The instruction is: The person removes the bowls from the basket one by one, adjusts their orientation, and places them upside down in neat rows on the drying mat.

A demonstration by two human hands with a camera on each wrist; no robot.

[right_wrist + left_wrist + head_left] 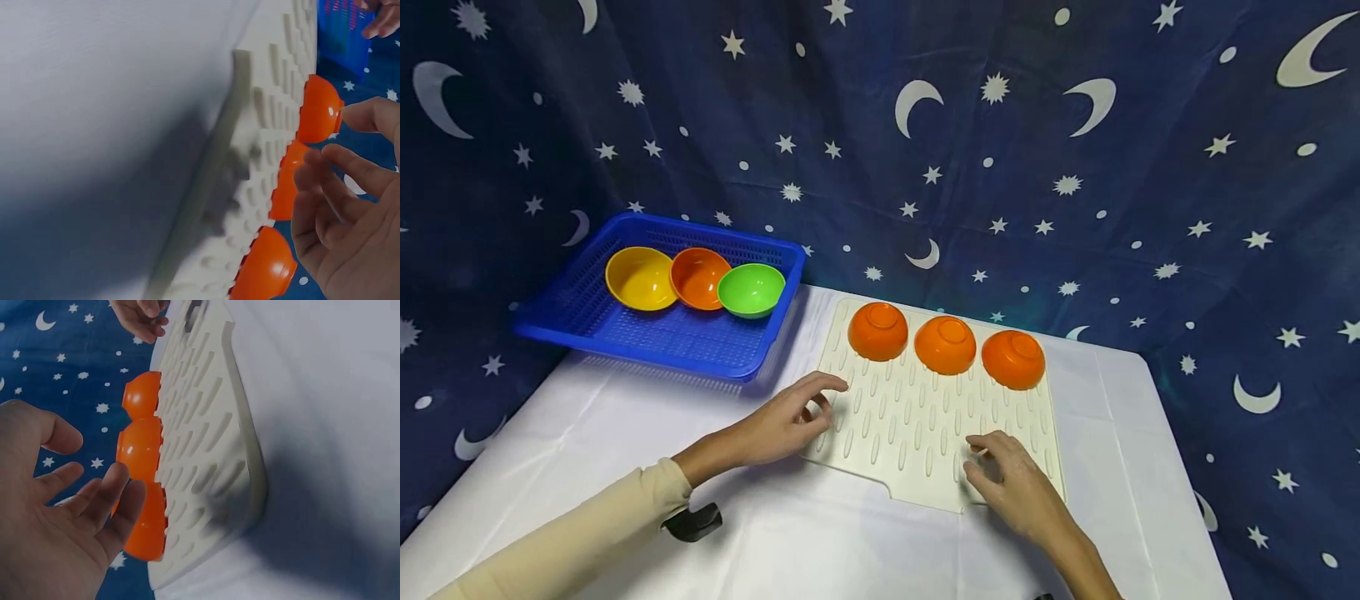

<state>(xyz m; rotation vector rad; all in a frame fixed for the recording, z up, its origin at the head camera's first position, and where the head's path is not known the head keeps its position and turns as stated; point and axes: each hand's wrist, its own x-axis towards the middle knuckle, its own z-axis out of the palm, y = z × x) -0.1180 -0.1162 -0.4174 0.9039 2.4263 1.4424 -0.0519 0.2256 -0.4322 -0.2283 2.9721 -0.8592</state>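
My left hand [786, 421] hovers over the left edge of a cream ribbed drying mat [917, 417], its fingers loosely bent around nothing. Above the mat's front right part is my right hand [1018, 487], also holding nothing, fingers relaxed. Along the mat's back edge, three orange bowls stand upside down in a row: a left one [877, 332], a middle one [945, 345] and a right one [1013, 360]. In the left wrist view the bowls [139, 450] appear beyond the fingers, and the right wrist view shows them [265, 265] beside the right hand.
A blue plastic basket [655, 346] stands at the table's back left. Inside it, a yellow bowl [640, 279], an orange bowl [700, 279] and a green bowl [751, 291] sit upright in a line. A white cloth covers the table [820, 542]; a dark starry curtain [850, 108] hangs behind.
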